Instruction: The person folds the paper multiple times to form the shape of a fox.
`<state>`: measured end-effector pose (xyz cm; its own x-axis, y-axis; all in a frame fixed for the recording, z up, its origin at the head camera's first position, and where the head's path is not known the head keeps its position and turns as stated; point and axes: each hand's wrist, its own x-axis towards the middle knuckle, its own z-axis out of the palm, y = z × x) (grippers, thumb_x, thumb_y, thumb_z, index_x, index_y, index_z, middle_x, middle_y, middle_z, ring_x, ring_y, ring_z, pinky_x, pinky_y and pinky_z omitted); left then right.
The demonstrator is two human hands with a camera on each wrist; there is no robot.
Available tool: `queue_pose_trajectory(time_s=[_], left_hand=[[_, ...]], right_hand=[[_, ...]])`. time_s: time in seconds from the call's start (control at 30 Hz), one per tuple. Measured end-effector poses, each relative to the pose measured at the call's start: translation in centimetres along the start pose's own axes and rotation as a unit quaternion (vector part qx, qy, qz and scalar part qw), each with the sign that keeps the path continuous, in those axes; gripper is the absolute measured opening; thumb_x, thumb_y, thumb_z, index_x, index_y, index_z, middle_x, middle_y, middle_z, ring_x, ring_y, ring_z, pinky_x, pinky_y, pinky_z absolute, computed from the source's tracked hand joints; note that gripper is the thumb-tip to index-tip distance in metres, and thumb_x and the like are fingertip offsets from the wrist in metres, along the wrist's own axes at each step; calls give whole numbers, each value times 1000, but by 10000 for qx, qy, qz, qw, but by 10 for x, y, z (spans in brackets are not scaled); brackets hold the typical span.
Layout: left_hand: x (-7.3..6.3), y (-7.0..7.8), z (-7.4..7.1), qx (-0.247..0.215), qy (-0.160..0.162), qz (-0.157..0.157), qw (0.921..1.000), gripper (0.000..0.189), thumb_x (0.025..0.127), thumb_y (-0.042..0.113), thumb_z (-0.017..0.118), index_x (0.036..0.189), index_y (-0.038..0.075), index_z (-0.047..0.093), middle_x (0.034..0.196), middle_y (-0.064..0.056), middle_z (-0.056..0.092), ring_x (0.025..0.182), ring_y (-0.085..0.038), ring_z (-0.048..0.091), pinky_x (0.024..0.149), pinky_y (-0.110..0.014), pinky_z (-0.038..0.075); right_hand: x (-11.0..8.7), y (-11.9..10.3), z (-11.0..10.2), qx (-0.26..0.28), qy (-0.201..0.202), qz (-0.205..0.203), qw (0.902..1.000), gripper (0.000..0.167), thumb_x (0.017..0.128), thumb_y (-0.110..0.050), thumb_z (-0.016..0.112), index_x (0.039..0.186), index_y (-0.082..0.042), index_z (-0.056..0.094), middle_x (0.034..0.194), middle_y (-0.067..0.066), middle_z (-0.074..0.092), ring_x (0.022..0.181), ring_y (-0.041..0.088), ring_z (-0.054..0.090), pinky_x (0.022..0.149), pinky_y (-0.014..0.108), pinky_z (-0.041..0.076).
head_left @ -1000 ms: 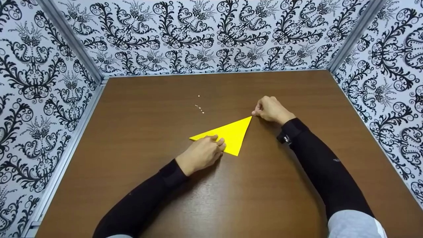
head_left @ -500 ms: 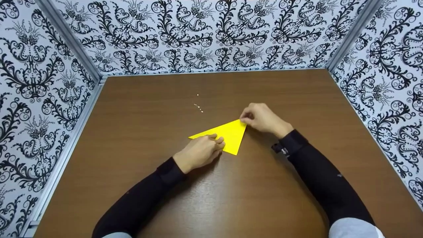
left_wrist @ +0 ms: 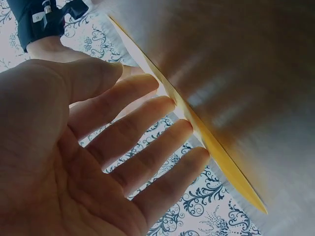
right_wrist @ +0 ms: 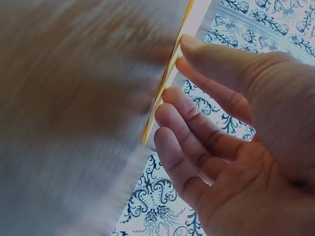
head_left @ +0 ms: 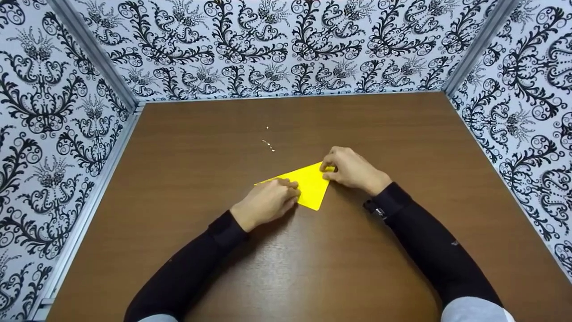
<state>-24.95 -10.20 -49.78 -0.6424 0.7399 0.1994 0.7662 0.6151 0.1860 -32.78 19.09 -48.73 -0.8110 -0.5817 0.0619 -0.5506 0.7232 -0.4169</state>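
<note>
A folded sheet of yellow paper (head_left: 314, 188) lies on the brown tabletop, its pointed end partly under my left hand (head_left: 267, 197). The left fingers are nearly straight, and in the left wrist view their fingertips (left_wrist: 199, 153) press on the paper in a row. My right hand (head_left: 353, 169) is at the paper's far right corner, covering part of it. Seen from the right wrist, the thumb and fingertips (right_wrist: 170, 140) rest along the paper, which shows nearly edge-on. Those fingers are spread and slightly bent, not wrapped round anything.
Several small white specks (head_left: 268, 144) mark the brown tabletop (head_left: 201, 138) beyond the paper. Walls with a black-and-white scroll pattern (head_left: 286, 44) stand at the back and on both sides, joined by grey metal posts (head_left: 476, 47).
My right hand has come from the paper's far right tip, where it pinched the corner, inward and nearer onto the paper. The left hand stays on the paper, shifted slightly left.
</note>
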Motion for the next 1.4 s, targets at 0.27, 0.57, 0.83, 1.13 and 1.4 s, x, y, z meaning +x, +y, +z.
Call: queue_pose_trajectory(time_s=[0.27, 0.57, 0.83, 1.13, 1.4], left_hand=[[-2, -11, 3, -54, 294, -510, 9983, 11, 109, 14, 84, 117, 8, 88, 141, -19, 83, 126, -41, 82, 100, -51, 73], [-7, -23, 0, -208, 369, -1123, 9928, 19, 105, 15, 90, 121, 5, 88, 147, -25, 80, 127, -50, 80, 99, -58, 73], [-5, -27, -2, -222, 289, -1516, 9878, 22, 105, 17, 91, 123, 4, 87, 141, -20, 84, 120, -44, 82, 100, -55, 72], [-5, -28, -5, -148, 380, -1627, 9858, 32, 105, 17, 91, 133, 4, 85, 136, -20, 84, 119, -43, 81, 101, -55, 72], [-4, -29, -5, -187, 532, -1441, 9879, 14, 106, 7, 86, 119, 7, 92, 128, -18, 86, 114, -39, 83, 113, -62, 66]], right_hand=[[0, -3, 2, -159, 94, 34, 9998, 31, 103, -17, 91, 130, -3, 86, 121, 18, 76, 104, 34, 68, 95, 46, 65], [-2, -4, 5, -204, 59, 146, 9997, 40, 104, -16, 89, 141, -1, 82, 137, 20, 78, 125, 41, 68, 113, 55, 59], [-2, -4, 3, -192, 33, 268, 9995, 45, 105, -19, 90, 145, -2, 80, 141, 20, 77, 129, 42, 65, 115, 55, 58], [-5, -3, 2, -181, 134, 295, 9993, 49, 102, -20, 94, 145, -2, 80, 136, 21, 75, 124, 40, 63, 109, 52, 59], [-6, 1, 0, -160, 185, 401, 9989, 47, 101, -22, 94, 143, -5, 82, 128, 19, 73, 118, 38, 60, 102, 48, 57]])
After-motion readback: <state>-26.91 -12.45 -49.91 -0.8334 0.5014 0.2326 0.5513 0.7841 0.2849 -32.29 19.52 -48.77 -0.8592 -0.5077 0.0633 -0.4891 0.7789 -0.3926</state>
